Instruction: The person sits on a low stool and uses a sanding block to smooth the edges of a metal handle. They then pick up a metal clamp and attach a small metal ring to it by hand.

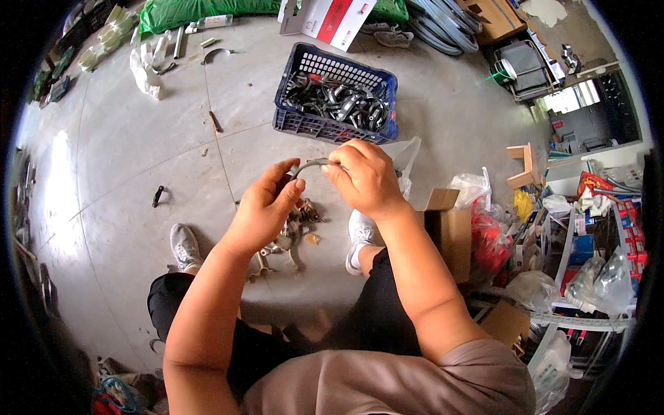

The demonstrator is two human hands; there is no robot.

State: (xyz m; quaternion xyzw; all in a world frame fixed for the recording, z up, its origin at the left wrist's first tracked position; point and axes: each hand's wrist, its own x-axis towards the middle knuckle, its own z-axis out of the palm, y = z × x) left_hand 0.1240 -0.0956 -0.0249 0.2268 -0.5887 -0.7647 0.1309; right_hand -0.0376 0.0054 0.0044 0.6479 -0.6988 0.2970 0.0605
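A curved grey metal strip [312, 163], shaped like half of a pipe clamp, spans between my hands above the floor. My right hand [368, 178] pinches its right end between thumb and fingers. At the other end, my left hand [261, 204] has its thumb and fingers closed about the strip's tip. Just beyond them stands a blue plastic crate [330, 131], holding many dark and silvery metal clamps [346, 102]. Below my hands, a small pile of metal fittings [299, 225] lies on the floor between my shoes, partly hidden by my left hand and forearm.
An open cardboard box [448, 238] stands by my right shoe [360, 238]. Farther right are shelves with plastic bags [612, 280] and packages. Green sacks [200, 12], a white and red carton [325, 22] and coiled grey hose [446, 28] line the far side. A small dark part [158, 196] lies left.
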